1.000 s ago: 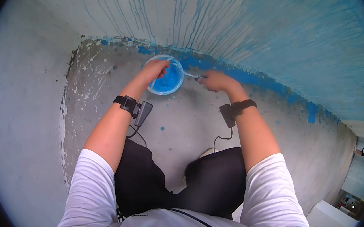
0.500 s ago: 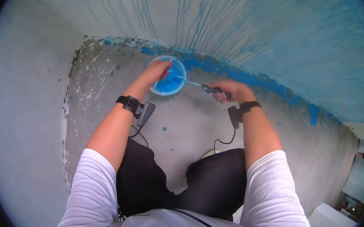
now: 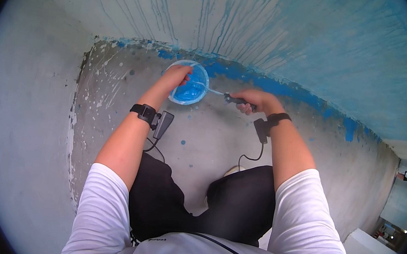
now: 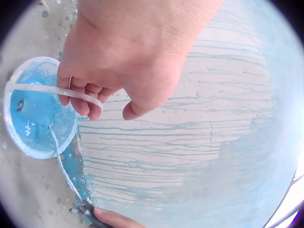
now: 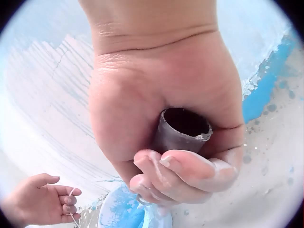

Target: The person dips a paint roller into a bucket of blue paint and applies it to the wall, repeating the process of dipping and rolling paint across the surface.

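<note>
A white-rimmed bucket (image 3: 190,94) with blue paint inside hangs or stands below the left hand (image 3: 175,77). In the left wrist view the fingers of the left hand (image 4: 121,61) curl round the bucket's white handle (image 4: 42,89). The right hand (image 3: 258,102) grips the dark handle (image 3: 238,101) of a tool whose thin, paint-coated shaft (image 3: 213,91) runs into the bucket. The right wrist view shows the right hand (image 5: 166,109) wrapped round the hollow dark tube end (image 5: 183,133), with pale paint on its fingers. What the shaft ends in is hidden in the paint.
Ahead rises a wall (image 3: 253,28) with pale blue drips and a painted area on the right. Bright blue paint (image 3: 287,88) lines its foot. Another wall (image 3: 22,108) stands at the left. The grey floor (image 3: 197,141) carries splatters. A white box-like object (image 3: 371,251) is at the lower right.
The right hand has moved right, away from the bucket, showing more of the tool's dark handle. Since half a second ago it has barely shifted. The left hand stays at the bucket.
</note>
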`<state>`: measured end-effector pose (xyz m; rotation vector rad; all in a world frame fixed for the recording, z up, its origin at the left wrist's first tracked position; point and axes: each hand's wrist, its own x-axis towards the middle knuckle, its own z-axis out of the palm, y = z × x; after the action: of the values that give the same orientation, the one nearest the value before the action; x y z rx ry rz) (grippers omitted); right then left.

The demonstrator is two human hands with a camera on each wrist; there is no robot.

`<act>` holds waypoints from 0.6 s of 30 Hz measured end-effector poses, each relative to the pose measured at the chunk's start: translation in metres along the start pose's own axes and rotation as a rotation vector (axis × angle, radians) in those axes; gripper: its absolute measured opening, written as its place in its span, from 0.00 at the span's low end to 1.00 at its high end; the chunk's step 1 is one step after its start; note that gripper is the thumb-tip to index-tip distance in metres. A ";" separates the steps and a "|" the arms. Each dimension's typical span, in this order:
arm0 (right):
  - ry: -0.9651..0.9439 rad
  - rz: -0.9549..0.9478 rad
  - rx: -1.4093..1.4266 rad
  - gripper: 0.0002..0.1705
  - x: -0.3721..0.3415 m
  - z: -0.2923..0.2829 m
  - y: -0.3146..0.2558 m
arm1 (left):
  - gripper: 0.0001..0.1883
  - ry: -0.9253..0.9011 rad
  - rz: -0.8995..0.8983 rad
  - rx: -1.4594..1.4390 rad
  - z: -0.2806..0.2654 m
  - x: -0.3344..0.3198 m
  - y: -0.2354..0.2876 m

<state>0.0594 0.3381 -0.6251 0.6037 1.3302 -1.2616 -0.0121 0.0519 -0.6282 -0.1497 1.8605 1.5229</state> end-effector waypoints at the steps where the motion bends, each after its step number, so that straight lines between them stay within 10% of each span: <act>1: -0.024 0.026 0.064 0.13 -0.001 -0.001 0.000 | 0.14 0.000 0.000 0.001 0.000 0.000 -0.001; 6: 0.035 0.032 0.006 0.14 0.000 -0.006 0.003 | 0.14 -0.004 0.008 0.012 0.000 0.002 -0.002; 9: 0.249 -0.223 -0.348 0.18 0.006 -0.012 0.027 | 0.15 0.001 -0.006 0.018 0.000 0.001 0.000; 11: 0.708 -0.726 -0.651 0.23 0.005 -0.021 0.045 | 0.15 0.003 -0.011 0.002 -0.001 0.003 0.000; 18: 1.186 -0.684 -0.626 0.25 -0.022 -0.032 0.049 | 0.16 0.010 0.001 0.014 0.001 0.006 -0.004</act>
<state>0.0963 0.3879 -0.6276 0.4325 2.9618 -0.8379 -0.0136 0.0535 -0.6351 -0.1505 1.8789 1.5118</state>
